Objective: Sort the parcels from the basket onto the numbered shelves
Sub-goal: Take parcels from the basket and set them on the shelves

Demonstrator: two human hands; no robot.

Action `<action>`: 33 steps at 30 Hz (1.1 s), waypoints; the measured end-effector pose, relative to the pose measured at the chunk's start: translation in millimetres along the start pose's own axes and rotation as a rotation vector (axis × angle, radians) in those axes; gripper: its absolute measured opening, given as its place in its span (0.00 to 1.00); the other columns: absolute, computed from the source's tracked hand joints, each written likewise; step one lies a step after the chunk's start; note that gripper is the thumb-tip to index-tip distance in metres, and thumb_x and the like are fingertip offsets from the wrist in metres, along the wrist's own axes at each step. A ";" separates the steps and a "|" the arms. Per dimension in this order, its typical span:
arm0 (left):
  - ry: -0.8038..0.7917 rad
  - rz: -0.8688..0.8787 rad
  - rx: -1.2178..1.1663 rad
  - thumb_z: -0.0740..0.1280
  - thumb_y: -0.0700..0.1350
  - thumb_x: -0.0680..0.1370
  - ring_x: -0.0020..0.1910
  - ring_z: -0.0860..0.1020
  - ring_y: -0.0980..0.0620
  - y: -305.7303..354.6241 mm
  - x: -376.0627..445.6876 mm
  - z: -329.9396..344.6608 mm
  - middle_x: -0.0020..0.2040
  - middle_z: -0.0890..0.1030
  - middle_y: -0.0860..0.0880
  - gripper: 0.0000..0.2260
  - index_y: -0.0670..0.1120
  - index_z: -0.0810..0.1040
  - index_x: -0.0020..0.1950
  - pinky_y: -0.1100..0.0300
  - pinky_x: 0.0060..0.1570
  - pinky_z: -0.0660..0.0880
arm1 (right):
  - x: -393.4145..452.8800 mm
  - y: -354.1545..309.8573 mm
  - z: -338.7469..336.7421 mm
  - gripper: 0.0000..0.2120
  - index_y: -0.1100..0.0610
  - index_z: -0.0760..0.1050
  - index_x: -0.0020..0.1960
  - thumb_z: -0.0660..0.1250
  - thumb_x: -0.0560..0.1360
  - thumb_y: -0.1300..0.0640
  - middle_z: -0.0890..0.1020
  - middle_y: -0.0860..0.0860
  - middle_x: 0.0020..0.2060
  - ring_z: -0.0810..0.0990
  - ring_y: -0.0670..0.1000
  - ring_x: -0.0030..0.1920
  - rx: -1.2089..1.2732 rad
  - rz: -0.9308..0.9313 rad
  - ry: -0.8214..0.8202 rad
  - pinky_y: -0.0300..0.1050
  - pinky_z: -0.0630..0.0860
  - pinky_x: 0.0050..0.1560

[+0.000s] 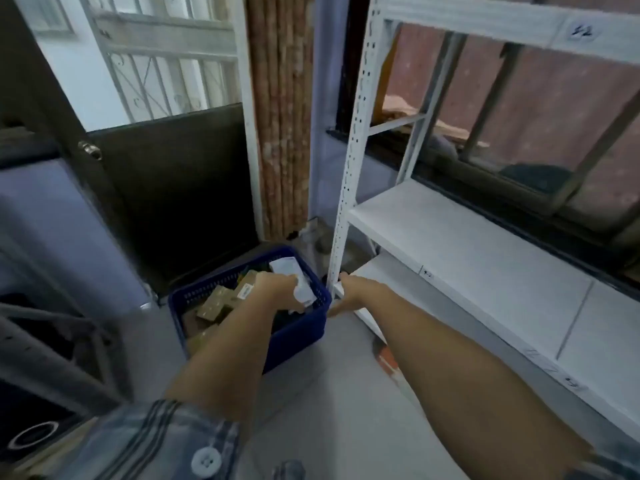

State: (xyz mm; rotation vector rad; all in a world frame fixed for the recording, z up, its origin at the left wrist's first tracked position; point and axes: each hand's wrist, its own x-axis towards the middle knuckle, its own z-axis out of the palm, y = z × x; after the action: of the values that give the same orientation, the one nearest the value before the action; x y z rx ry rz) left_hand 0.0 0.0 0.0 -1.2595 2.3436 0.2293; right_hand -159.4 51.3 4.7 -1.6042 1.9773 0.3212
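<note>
L hand (pixel 282 289) grip pinches white soft-pack parcel (pixel 304 292) at basket (pixel 298 330) right rim, prob light/floppy so take mid-body; R hand (pixel 349 294) grip unclear, by shelf post (pixel 341 237).

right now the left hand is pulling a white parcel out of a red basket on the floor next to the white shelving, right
Not quite: the basket is dark blue, not red. The head view shows the left hand gripping a white parcel inside that blue basket, which sits on the floor beside the white shelving.
</note>
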 end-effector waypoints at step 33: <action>-0.337 -0.562 -0.666 0.65 0.59 0.74 0.65 0.71 0.43 -176.3 178.9 59.2 0.67 0.72 0.44 0.28 0.45 0.68 0.70 0.47 0.65 0.68 | 283.3 -94.9 -62.2 0.13 0.61 0.71 0.60 0.62 0.78 0.55 0.77 0.59 0.56 0.74 0.60 0.57 -0.173 -0.193 -0.384 0.48 0.70 0.48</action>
State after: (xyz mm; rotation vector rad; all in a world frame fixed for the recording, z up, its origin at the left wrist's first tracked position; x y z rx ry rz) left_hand 79.7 -211.7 -124.3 -1.9386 1.5826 0.9943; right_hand -120.1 -236.5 -88.9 -1.6767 1.5283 0.6827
